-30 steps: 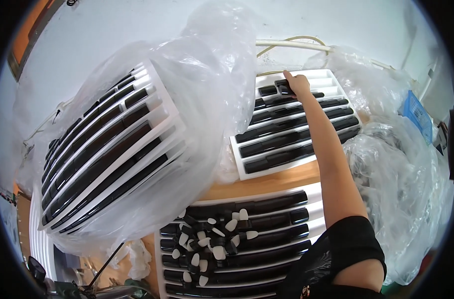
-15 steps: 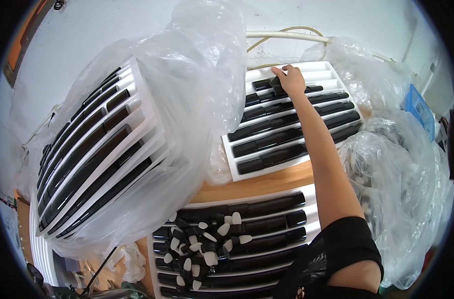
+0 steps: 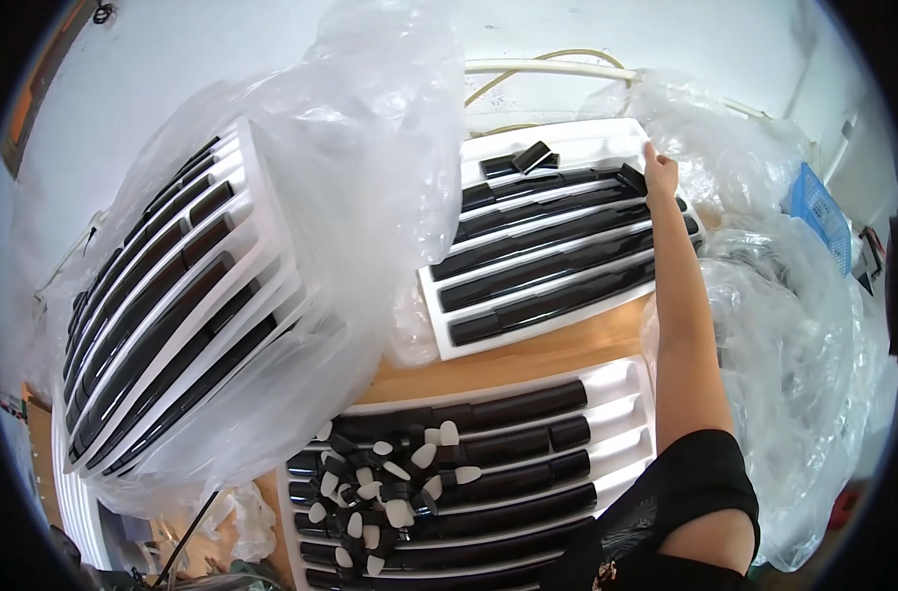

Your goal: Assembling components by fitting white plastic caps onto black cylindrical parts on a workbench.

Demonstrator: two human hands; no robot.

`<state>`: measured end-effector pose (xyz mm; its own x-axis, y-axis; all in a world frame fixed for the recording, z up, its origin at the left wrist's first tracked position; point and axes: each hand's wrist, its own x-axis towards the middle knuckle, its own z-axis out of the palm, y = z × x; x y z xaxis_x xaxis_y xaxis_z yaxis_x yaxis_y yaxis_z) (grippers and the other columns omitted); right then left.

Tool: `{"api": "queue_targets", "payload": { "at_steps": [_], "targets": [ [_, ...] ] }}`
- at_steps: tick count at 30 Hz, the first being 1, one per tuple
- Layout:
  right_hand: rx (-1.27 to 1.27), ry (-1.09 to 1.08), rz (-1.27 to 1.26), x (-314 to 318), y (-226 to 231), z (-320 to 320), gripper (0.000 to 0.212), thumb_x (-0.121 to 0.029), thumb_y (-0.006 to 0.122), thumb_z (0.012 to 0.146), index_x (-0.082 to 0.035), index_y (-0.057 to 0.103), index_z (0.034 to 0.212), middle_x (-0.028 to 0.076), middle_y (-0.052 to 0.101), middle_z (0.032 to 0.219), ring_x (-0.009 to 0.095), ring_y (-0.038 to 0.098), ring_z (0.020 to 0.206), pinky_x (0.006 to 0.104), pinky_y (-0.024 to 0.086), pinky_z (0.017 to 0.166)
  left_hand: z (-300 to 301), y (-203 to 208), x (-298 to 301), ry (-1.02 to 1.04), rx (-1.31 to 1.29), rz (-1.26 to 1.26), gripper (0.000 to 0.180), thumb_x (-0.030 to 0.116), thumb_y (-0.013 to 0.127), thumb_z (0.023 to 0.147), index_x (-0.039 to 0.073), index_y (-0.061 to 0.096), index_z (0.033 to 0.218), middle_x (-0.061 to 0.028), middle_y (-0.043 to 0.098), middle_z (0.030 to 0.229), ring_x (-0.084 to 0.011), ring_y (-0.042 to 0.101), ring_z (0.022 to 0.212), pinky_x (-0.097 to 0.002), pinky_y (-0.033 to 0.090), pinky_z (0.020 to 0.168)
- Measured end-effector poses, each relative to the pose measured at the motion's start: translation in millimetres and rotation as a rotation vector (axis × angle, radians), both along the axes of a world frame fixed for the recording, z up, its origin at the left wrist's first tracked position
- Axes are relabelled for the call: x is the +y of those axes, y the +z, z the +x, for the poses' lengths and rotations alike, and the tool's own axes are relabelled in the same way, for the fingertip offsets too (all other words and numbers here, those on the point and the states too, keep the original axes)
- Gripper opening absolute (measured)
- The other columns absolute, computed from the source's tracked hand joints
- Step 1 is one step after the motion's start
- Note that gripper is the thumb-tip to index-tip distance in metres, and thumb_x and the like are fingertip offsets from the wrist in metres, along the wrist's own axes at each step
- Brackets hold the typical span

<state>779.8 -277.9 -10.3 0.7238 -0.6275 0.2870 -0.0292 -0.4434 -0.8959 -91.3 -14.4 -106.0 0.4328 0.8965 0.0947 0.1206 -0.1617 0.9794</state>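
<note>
The table bore a tray at upper right, presumably grooved to keep rows apart. Your right hand was at a black piece there; whether fingers gripped it could not be told.

Stretches right arm out ahead, nearly straight, with wrist roughly in line; points thumb of right grip forward.

at the right edge of the far white tray with the right hand's grip, just beside a short black piece, impossible to tell whether touching. looking down on white-tipped black pieces heaped over the near white tray on the wooden worktop, on clear plastic around tilted black strips at left.
</note>
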Motion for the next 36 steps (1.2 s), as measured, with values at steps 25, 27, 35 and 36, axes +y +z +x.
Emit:
{"api": "queue_targets", "payload": {
  "at_steps": [25, 27, 35, 36],
  "targets": [
    [-0.135, 0.277, -1.123, 38.3, 28.3, -60.1, 0.007, -0.009, 0.059, 0.082, -0.005, 0.064, 0.079, 0.012, 0.066, 0.087, 0.030, 0.062, 0.093, 0.0404, 0.054, 0.075, 42.5, 58.9, 16.6, -0.271, 0.436, 0.418, 0.007, 0.007, 0.061, 0.083, 0.000, 0.061, 0.080, -0.0129, 0.063, 0.073, -0.0244, 0.061, 0.062, -0.0338, 0.050, 0.055],
    [-0.048, 0.275, -0.973, 56.9, 29.9, -59.5, 0.014, -0.016, 0.061, 0.087, -0.005, 0.067, 0.081, 0.013, 0.067, 0.088, 0.032, 0.062, 0.092, 0.0436, 0.052, 0.074, 49.8, 72.4, 21.9, -0.286, 0.478, 0.448, 0.007, 0.007, 0.061, 0.083, 0.000, 0.061, 0.080, -0.0129, 0.063, 0.073, -0.0244, 0.061, 0.062, -0.0339, 0.050, 0.055],
    [-0.032, 0.537, -0.968, 187.9, 46.4, -100.8, 0.079, -0.056, 0.072, 0.075, -0.003, 0.052, 0.130, 0.014, 0.061, 0.117, 0.030, 0.055, 0.113, 0.0450, 0.042, 0.096, 69.1, 114.1, 27.1, -0.353, 0.542, 0.515, 0.007, 0.006, 0.060, 0.084, 0.000, 0.061, 0.080, -0.0134, 0.063, 0.074, -0.0243, 0.061, 0.061, -0.0341, 0.050, 0.054],
    [-0.035, 0.524, -0.972, 191.7, 43.5, -99.0, 0.079, -0.053, 0.073, 0.075, 0.000, 0.051, 0.129, 0.016, 0.061, 0.116, 0.031, 0.056, 0.111, 0.0446, 0.043, 0.094, 69.9, 114.7, 26.9, -0.353, 0.538, 0.518, 0.008, 0.007, 0.060, 0.085, 0.000, 0.061, 0.081, -0.0135, 0.063, 0.074, -0.0243, 0.061, 0.061, -0.0342, 0.049, 0.054]
  ]
}}
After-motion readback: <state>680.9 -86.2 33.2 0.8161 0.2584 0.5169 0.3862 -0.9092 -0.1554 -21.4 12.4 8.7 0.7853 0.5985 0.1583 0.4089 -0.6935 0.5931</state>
